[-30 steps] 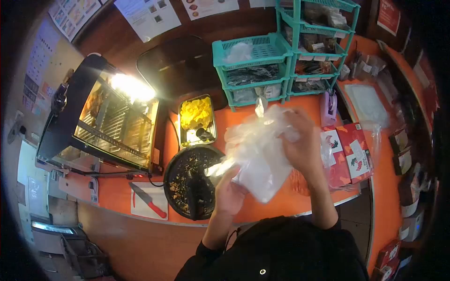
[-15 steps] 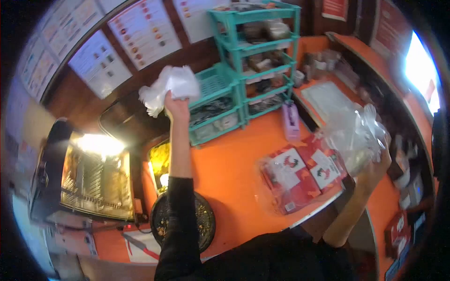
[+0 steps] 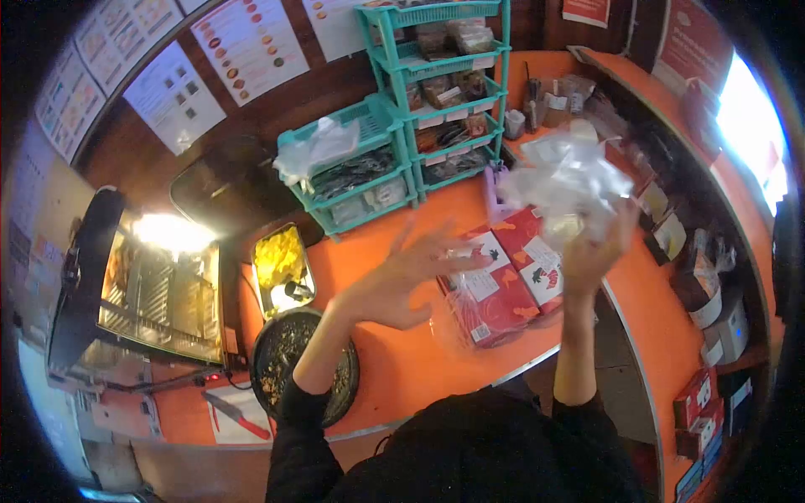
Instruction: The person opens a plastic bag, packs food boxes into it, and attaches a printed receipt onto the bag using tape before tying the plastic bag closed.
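Head view, rounded and dark at the corners: orange counter across the middle and right of the frame, before a dark brown wall with printed sheets at upper left. On this surface, a lit glass cabinet at left; at left of centre, a tray with yellow food and a black bowl with dark crumbs; at lower left, a red-handled knife on a white board; at upper middle, green racks; right of centre, red boxes in clear wrapping. Toward upper right, above these boxes, crumpled plastic, whitish, half transparent, shiny, quite blurred. At its lower edge, right hand with fingers closed on it; cannot tell how tightly. Near the centre, left hand, fingers spread wide, empty.
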`<act>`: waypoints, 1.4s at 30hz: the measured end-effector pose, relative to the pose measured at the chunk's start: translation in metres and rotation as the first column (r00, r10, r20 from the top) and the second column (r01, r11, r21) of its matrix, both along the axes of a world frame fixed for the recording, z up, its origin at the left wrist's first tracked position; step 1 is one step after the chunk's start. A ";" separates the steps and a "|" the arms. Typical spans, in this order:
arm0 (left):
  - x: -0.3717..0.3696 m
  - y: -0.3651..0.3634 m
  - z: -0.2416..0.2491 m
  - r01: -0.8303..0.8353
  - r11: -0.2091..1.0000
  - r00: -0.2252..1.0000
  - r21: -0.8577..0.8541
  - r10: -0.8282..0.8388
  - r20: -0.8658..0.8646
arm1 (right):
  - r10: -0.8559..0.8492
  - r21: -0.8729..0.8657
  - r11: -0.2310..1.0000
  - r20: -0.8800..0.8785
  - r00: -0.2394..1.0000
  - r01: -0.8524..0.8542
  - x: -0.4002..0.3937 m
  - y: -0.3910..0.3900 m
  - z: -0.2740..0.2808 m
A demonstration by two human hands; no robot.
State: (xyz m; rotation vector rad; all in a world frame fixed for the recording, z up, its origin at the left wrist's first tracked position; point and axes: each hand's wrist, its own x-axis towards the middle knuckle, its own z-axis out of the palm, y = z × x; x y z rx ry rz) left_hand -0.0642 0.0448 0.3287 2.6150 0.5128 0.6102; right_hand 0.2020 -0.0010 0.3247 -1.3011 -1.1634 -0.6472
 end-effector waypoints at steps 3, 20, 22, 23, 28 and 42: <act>-0.021 -0.009 -0.014 -0.085 0.996 0.970 0.017 0.086 -0.229 | 0.273 -0.177 0.950 0.073 0.959 -0.257 -0.052 0.009 -0.031; -0.014 -0.018 -0.013 -0.212 0.961 0.938 0.178 0.149 0.313 | 0.959 -0.901 -0.282 -0.252 0.132 0.329 -0.133 0.115 -0.180; -0.002 -0.018 -0.018 -0.247 0.958 0.909 0.145 0.177 0.378 | 0.946 -0.824 -0.323 -0.291 0.143 0.466 -0.134 0.110 -0.177; 0.002 -0.017 -0.022 -0.270 0.957 0.875 0.107 0.198 0.442 | 0.941 -0.796 -0.335 -0.306 0.142 0.504 -0.134 0.109 -0.181; 0.007 -0.011 -0.035 -0.405 0.913 0.685 -0.043 0.334 0.647 | 0.935 -0.717 -0.333 -0.334 0.118 0.612 -0.127 0.101 -0.172; 0.045 -0.043 -0.063 0.238 0.569 0.362 -0.788 0.700 0.615 | 1.000 -0.987 0.011 0.014 -0.021 -0.162 -0.030 0.054 0.047</act>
